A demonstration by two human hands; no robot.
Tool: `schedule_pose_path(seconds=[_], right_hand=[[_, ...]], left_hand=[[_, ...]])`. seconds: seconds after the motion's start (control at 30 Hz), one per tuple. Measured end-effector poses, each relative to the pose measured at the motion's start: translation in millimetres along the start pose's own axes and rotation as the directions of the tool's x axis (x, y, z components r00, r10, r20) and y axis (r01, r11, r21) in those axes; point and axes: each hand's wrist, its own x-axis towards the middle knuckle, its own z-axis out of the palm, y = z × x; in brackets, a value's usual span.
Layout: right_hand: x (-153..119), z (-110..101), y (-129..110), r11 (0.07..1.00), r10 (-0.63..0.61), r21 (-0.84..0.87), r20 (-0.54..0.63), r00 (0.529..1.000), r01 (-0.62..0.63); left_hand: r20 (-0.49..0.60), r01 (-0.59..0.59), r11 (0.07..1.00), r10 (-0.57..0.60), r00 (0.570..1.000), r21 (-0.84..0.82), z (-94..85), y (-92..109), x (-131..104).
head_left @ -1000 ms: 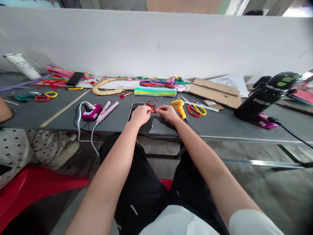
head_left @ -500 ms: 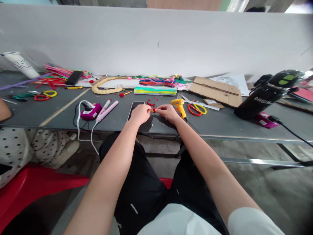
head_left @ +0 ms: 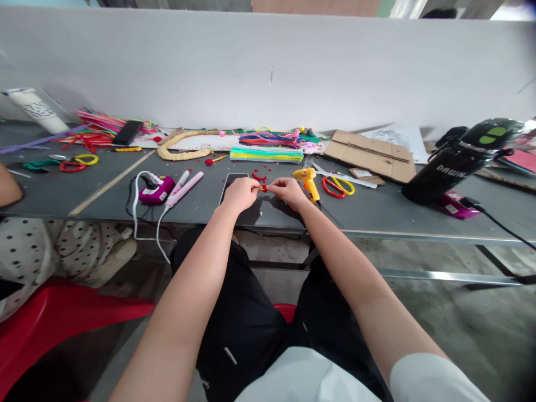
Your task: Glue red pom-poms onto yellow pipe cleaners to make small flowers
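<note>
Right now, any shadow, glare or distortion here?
Head view: lens stretch likely tilts the black bottle; head view: soft shadow beneath the right hand; head view: glint on the metal rail; head view: the held red piece is too small for detail.

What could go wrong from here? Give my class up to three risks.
1. The tiny red-and-yellow piece is pinched between the left hand and right hand; if it slipped, it could get lost among the red scraps.
2. The glue gun lies close beside the right hand; if hot, which I can't tell, it might burn.
3. The white cord hangs over the table edge, so it could get snagged.
</note>
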Motion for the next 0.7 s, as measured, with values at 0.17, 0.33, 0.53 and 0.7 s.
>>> schedule_pose_path(seconds=[0.17,0.33,0.53,0.7], right_hand=[[0.1,0.2,-0.2,0.998,-0.006,0.059,-0.029,1.000,0.008],[-3.4,0.6,-3.3,0.996,-0.073,0.044,0.020,0.997,0.072],[-4.3,2.2,-3.1,0.994,-0.100,0.052,0.064,0.993,0.097],[-4.2,2.9,-2.8,0.996,-0.087,0.040,0.054,0.995,0.085]], left_hand=[[0.005,0.001,0.998,-0.001,1.000,-0.064,-1.3,-3.0,-0.1],[-0.003,-0.032,0.994,0.032,0.999,-0.109,-1.2,-4.1,0.6],[-0.005,-0.065,0.991,0.064,0.998,-0.121,-1.2,-1.9,0.6],[-0.003,-0.068,0.989,0.068,0.998,-0.133,-0.8,-2.3,0.5]])
